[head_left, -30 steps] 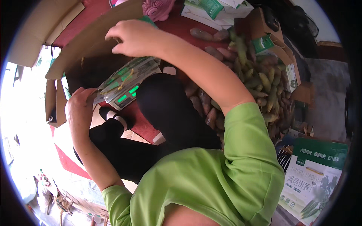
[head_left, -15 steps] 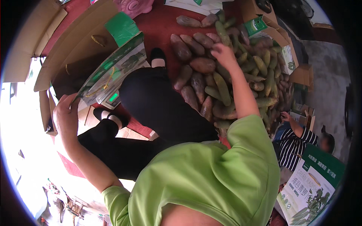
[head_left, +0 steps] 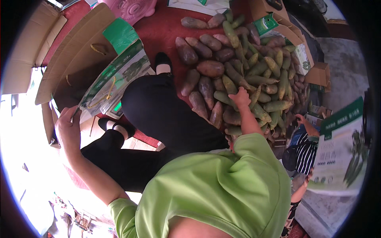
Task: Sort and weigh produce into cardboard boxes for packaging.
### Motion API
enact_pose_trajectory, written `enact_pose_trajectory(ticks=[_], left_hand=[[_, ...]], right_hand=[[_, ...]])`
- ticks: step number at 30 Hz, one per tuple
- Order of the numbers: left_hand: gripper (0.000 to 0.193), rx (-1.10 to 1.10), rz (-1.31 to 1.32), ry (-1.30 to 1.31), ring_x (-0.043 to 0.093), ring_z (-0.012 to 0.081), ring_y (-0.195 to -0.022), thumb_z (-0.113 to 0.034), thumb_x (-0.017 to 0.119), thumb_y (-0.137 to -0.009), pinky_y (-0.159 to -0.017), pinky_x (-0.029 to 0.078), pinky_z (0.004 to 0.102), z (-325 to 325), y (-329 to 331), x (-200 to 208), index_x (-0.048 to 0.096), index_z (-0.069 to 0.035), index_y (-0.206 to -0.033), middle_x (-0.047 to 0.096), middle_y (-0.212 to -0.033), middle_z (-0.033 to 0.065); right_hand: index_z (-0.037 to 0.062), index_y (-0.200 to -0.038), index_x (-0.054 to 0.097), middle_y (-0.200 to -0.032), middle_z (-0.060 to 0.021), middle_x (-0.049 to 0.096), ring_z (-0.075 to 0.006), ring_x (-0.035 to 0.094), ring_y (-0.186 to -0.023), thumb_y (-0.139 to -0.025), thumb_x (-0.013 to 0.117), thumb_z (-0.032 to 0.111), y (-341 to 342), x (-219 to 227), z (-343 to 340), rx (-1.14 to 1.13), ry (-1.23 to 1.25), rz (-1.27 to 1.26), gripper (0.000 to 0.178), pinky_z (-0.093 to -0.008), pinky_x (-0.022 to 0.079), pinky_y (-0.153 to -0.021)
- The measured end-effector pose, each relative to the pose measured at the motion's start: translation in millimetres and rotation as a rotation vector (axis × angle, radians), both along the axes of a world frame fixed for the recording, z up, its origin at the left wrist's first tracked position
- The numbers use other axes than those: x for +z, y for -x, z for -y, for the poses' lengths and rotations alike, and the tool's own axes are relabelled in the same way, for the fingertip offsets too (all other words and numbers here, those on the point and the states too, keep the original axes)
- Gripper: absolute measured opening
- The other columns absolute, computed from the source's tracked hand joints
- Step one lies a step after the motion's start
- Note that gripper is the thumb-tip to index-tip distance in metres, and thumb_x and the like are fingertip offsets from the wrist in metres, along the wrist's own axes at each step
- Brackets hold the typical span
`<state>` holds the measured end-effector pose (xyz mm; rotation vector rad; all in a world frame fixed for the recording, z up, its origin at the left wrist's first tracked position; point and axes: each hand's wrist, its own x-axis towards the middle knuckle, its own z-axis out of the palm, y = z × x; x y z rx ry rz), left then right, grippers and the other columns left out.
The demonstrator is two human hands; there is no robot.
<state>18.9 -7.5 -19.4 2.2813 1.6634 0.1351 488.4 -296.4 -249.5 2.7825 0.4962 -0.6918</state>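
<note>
My left hand (head_left: 68, 123) is closed on the edge of a flap of a tall open cardboard carton (head_left: 123, 73), with green print and a yellow rope handle. Beside the carton's lower edge, a scale (head_left: 116, 109) with a lit green display partly shows. Over a big heap of green radishes (head_left: 272, 63), my right hand (head_left: 240, 98) is lowered with thumb and fingers apart, touching or just above them. It holds nothing that I can see. Dark reddish-purple, glossy root vegetables (head_left: 211, 68) lie along the heap's left side, between it and my knee.
A pink plastic stool (head_left: 129, 10) stands at the far left on red flooring. Another carton (head_left: 274, 23) is behind the heap. At right, someone in a striped shirt (head_left: 304, 156) works, and another person's hand (head_left: 307, 178) holds a printed white-and-green carton (head_left: 341, 150).
My right hand has come nearer, from the heap's far left part to its middle. My left hand stays on the flap. The printed carton at right has been lifted and turned.
</note>
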Motion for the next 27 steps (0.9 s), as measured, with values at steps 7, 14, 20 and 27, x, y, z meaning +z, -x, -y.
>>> enact_pose_trajectory(ticks=[7, 14, 20, 27], left_hand=[[0.015, -0.058, 0.082, -0.065, 0.057, 0.0289, -0.068, -0.004, 0.060, -0.081, -0.064, 0.043, 0.0337, -2.0, 3.6, -8.6, 0.067, -0.003, -0.095, 0.056, -0.076, 0.0125], [0.018, -0.029, -0.002, -0.088, 0.060, 0.0294, -0.075, -0.005, 0.060, -0.078, -0.068, 0.047, 0.0352, 2.4, -0.7, -2.4, 0.070, -0.009, -0.093, 0.059, -0.078, 0.0097], [0.015, 0.016, 0.031, -0.071, 0.060, 0.0267, -0.076, -0.009, 0.062, -0.077, -0.067, 0.048, 0.0349, 7.3, 0.2, 0.0, 0.071, -0.012, -0.089, 0.059, -0.076, 0.0083], [0.015, 0.017, 0.041, -0.083, 0.060, 0.0271, -0.077, -0.011, 0.061, -0.078, -0.069, 0.047, 0.0361, 5.5, 2.1, -3.6, 0.072, -0.011, -0.088, 0.058, -0.075, 0.0088]], right_hand=[[0.0058, -0.120, 0.051, -0.120, -0.0145, 0.056, -0.0327, 0.053, -0.113, -0.065, 0.079, 0.036, -8.1, -27.4, 6.1, -0.077, -0.027, -0.006, 0.069, -0.0479, 0.046, -0.088], [-0.0019, -0.104, 0.061, -0.091, -0.0086, 0.065, -0.0225, 0.064, -0.077, -0.070, 0.076, 0.018, 4.4, -0.9, 4.2, -0.874, -0.687, -0.840, 0.042, -0.0364, 0.050, -0.062], [-0.0023, -0.113, 0.059, -0.098, -0.0065, 0.064, -0.0160, 0.059, -0.088, -0.072, 0.072, 0.009, 38.6, 81.4, -74.2, -0.270, -0.951, -0.831, 0.044, -0.0299, 0.046, -0.079], [0.0006, -0.118, 0.056, -0.112, -0.0105, 0.060, -0.0206, 0.056, -0.105, -0.066, 0.074, 0.009, 81.6, 221.9, -218.8, 0.698, -1.167, -0.549, 0.055, -0.0320, 0.043, -0.091]])
